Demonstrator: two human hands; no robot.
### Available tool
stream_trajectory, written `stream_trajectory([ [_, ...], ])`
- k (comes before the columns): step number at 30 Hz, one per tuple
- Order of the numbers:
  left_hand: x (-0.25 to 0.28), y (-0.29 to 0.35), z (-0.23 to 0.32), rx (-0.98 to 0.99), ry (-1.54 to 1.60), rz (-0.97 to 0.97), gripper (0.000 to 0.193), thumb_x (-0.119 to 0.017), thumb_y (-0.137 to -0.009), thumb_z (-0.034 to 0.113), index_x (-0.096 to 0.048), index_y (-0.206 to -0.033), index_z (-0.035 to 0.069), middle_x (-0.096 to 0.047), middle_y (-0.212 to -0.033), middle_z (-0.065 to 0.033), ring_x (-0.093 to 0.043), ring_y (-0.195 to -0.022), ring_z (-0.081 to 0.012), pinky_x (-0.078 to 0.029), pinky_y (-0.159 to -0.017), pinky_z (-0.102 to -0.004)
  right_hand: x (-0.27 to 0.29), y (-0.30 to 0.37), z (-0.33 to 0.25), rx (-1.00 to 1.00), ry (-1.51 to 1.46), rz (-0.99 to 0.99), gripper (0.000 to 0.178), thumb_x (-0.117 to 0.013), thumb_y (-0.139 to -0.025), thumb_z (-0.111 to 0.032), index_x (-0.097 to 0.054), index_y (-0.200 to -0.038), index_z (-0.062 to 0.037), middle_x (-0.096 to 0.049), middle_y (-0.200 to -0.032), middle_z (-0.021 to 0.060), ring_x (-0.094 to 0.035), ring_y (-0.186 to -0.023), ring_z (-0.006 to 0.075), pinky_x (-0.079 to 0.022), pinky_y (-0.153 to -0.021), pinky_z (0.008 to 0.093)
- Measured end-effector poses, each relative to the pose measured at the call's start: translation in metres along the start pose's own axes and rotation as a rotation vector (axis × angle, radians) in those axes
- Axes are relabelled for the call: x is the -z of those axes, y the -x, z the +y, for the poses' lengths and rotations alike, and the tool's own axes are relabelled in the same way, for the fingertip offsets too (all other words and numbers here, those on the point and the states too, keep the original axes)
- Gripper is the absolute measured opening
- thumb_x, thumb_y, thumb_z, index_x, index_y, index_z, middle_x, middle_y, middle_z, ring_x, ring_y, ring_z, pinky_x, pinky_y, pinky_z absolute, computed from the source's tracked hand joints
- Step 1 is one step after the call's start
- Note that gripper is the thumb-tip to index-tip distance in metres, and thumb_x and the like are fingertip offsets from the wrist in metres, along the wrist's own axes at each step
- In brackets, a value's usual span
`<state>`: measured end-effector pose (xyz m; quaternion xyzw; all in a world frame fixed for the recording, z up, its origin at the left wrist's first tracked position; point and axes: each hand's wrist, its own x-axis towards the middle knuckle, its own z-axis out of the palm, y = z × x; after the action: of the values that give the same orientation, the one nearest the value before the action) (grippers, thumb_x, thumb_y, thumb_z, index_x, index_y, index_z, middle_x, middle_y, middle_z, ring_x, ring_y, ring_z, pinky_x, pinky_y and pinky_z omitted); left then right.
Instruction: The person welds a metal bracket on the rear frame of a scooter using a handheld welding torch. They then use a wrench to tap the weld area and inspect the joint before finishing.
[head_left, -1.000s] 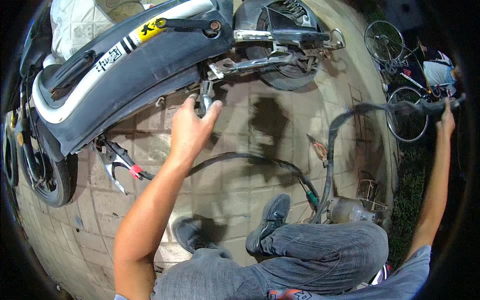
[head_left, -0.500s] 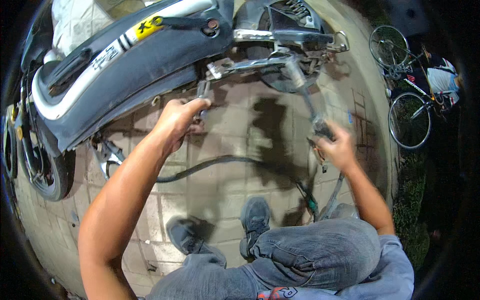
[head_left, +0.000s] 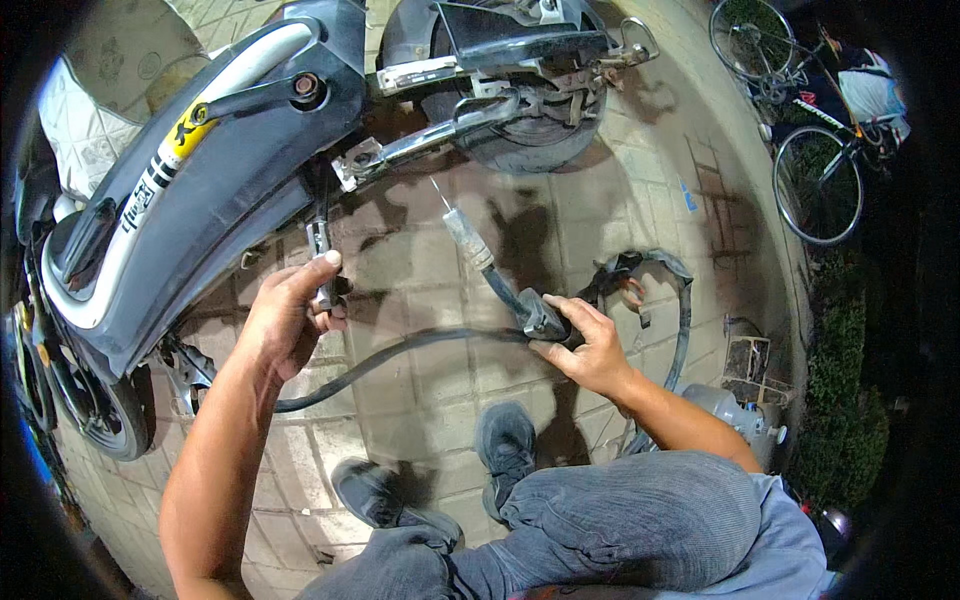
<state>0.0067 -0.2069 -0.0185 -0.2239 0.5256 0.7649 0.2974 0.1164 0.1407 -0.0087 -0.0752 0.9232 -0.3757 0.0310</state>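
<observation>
My right hand (head_left: 587, 345) is wrapped round the dark handle of a welding torch (head_left: 467, 237). Its pale metal nozzle tilts up and left, a thin wire sticking out of the end. My left hand (head_left: 290, 305) pinches a narrow silvery metal piece (head_left: 318, 238), whose kind I cannot make out; its upper end meets a dark rod at the scooter's underside. Above both hands stands a grey and white scooter (head_left: 225, 165) with body panels off at the rear. A bare metal frame bar (head_left: 410, 145) ends in a bracket, apart from the torch tip.
A black cable (head_left: 400, 342) crosses the paving (head_left: 420, 385) and loops at the right. My shoes (head_left: 505, 445) are close below the torch. A grey machine (head_left: 722, 408) stands by my right knee. The scooter's rear wheel (head_left: 545, 145) is beyond; a bicycle (head_left: 820, 185) is at far right.
The torch has come away from the frame bar, left and down, and its wire tip now shows. My left hand has shifted left and down in the picture with its metal piece. The view has shifted.
</observation>
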Motion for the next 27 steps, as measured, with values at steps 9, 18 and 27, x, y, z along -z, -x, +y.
stream_trajectory([
  [9, 0.003, 0.005, 0.023, 0.126, -0.409, 0.004, 0.033, -0.067, -0.089, 0.032, -0.061, -0.101, 0.001, -0.06, -0.091, -0.0046, -0.059, -0.077, -0.015, -0.053, -0.066, -0.0292, -0.004, -0.004, 0.004, 0.052, 0.08, -0.1, 0.062, -0.08, -0.07, -0.017, -0.057, -0.125, 0.002, -0.063, -0.102, 0.0211, -0.063, -0.089, 0.0346, -0.051, -0.081, 0.038],
  [18, -0.008, 0.067, -0.017, -0.712, -0.365, 0.41, 0.051, -0.073, -0.082, 0.029, -0.06, -0.116, -0.006, -0.065, -0.103, -0.0134, -0.06, -0.098, -0.0206, -0.047, -0.088, -0.0337, -0.013, -0.014, -0.016, -0.207, -0.042, -0.308, 0.061, -0.079, -0.076, -0.025, -0.057, -0.124, 0.0061, -0.064, -0.11, 0.0176, -0.061, -0.103, 0.0253, -0.047, -0.092, 0.0345],
  [27, 0.078, 0.191, -0.063, -1.217, 0.375, -0.409, 0.05, -0.079, -0.077, 0.033, -0.062, -0.122, 0.019, -0.055, -0.103, -0.0027, -0.06, -0.096, -0.0249, -0.056, -0.083, -0.0451, -0.029, -0.024, -0.017, -0.394, -0.049, -0.342, 0.06, -0.079, -0.079, -0.024, -0.055, -0.126, 0.0064, -0.062, -0.113, 0.0145, -0.058, -0.105, 0.0208, -0.046, -0.093, 0.0333],
])
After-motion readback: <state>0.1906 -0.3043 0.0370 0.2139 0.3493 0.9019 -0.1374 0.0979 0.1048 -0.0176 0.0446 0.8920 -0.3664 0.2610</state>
